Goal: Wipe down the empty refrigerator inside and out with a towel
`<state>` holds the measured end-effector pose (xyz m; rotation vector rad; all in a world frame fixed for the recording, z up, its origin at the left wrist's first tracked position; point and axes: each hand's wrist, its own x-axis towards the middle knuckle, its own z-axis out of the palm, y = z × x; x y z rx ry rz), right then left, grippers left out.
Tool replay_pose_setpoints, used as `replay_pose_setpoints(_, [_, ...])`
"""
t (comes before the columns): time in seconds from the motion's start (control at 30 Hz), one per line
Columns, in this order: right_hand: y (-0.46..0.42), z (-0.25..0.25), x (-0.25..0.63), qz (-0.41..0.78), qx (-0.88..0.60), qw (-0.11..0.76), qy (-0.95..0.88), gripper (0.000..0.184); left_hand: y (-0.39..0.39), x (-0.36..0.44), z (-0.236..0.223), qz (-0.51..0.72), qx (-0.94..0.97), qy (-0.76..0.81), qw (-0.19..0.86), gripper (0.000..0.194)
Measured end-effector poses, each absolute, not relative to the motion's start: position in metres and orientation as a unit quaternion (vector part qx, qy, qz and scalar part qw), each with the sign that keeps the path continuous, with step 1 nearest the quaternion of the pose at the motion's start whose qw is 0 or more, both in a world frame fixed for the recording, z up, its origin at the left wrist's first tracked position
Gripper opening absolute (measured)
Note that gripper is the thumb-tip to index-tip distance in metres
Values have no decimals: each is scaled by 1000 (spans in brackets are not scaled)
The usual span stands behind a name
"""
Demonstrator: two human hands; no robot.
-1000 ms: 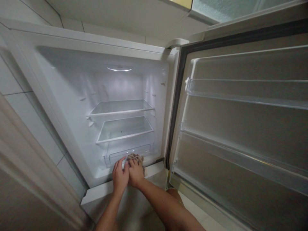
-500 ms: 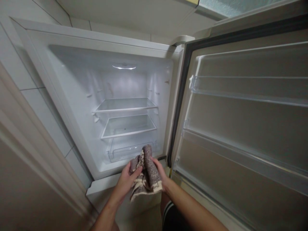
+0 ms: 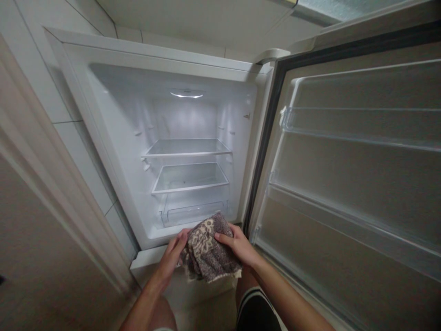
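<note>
A grey-brown patterned cloth (image 3: 208, 253) hangs bunched between both my hands in front of the fridge's bottom edge. My left hand (image 3: 173, 257) grips its left side with curled fingers. My right hand (image 3: 239, 246) holds its right side, thumb laid over the top. Behind them the open fridge (image 3: 113, 151) shows two bare glass shelves (image 3: 188, 148) and a clear drawer (image 3: 193, 212) at the bottom.
The fridge door (image 3: 347, 193) stands open on the right, with clear door racks (image 3: 358, 133). A white tiled wall (image 3: 69, 138) and a wooden panel (image 3: 41, 220) close in the left side. My knees show below.
My hands lifted the cloth off the fridge's lower ledge, drew it back towards me and bunched it up between them. The view shifted left.
</note>
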<state>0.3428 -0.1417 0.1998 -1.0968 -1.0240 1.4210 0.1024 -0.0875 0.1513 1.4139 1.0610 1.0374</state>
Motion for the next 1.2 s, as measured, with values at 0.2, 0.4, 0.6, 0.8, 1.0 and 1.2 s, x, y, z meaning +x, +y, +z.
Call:
replay_pose_setpoints(0.2, [-128,205,343,539,-447,514,-495,66,-99,109,153,478,662,394,422,68])
replay_pose_setpoints(0.4, [-129,217,344,511,-417,475,-582,97,-100,116,162,481,687,398,372,37])
replay_pose_setpoints(0.6, [-130,229,349,479,-427,431,-634,56,-93,104,178,368,732,361,445,38])
replay_pose_setpoints(0.8, [-125,229,357,521,-455,412,-592,44,-81,86,188,310,740,348,485,43])
replay_pose_setpoints(1.0, [-119,243,371,363,-495,383,-690,53,-81,73,199,260,750,320,518,51])
replay_pose_setpoints(1.2, [-123,249,372,308,-532,393,-684,51,-88,74,191,199,761,302,538,55])
